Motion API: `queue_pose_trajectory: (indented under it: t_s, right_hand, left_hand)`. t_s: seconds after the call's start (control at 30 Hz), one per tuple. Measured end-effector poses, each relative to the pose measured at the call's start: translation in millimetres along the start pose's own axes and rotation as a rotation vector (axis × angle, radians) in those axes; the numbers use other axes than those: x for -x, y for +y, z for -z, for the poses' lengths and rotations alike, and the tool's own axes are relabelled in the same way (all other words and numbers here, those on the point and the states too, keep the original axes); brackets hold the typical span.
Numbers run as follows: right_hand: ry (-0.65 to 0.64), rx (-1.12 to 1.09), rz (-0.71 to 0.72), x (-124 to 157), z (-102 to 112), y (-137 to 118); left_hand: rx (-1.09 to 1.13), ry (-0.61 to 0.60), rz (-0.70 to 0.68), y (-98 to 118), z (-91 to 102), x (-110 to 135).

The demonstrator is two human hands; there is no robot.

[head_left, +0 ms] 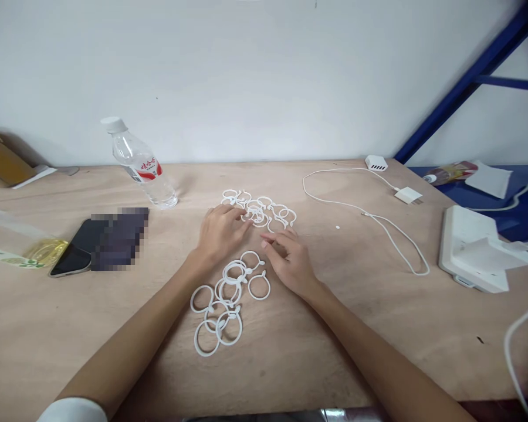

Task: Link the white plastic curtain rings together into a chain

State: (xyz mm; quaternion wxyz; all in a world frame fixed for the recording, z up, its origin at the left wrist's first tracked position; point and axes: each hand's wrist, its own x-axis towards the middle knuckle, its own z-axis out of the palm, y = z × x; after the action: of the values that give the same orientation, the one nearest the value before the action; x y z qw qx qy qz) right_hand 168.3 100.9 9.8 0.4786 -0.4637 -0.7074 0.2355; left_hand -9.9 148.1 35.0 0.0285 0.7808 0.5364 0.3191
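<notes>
Two groups of thin white plastic rings, each with a small tab, lie on the wooden table. The far pile of white rings (264,212) is a tangle, its left part partly covered by my left hand (222,230). Its fingers are stretched out over the pile's near edge, and no ring is plainly held. Just right of it, my right hand (289,258) rests low by the near side of the pile. Its thumb and index finger are apart, with nothing visible between them. Closer to me, the near group of white rings (227,287) lies spread and overlapping between my forearms.
A water bottle (144,170) stands at the back left, near a dark phone (73,249) and a clear plastic packet (13,240). To the right lie a white cable (389,231), a charger plug (408,195), a white multi-port block (375,163) and a white device (470,246).
</notes>
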Motion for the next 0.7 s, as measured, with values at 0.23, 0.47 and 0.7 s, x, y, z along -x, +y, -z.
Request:
queue_pose_trajectory:
  t_s: [0.23,0.47,0.7]
  right_hand:
    - [0.044,-0.135,-0.104,1.4,-2.8,-5.5]
    - [-0.064,-0.524,-0.276,-0.6,-4.1,-13.6]
    - [-0.085,-0.595,-0.334,0.7,-6.9,-11.0]
  left_hand:
    - [0.372,-0.2,-0.139,20.2,36.5,5.7]
    - [0.79,-0.225,0.066,28.5,20.1,16.7]
    - [0.787,-0.102,0.167,33.9,15.8,22.8]
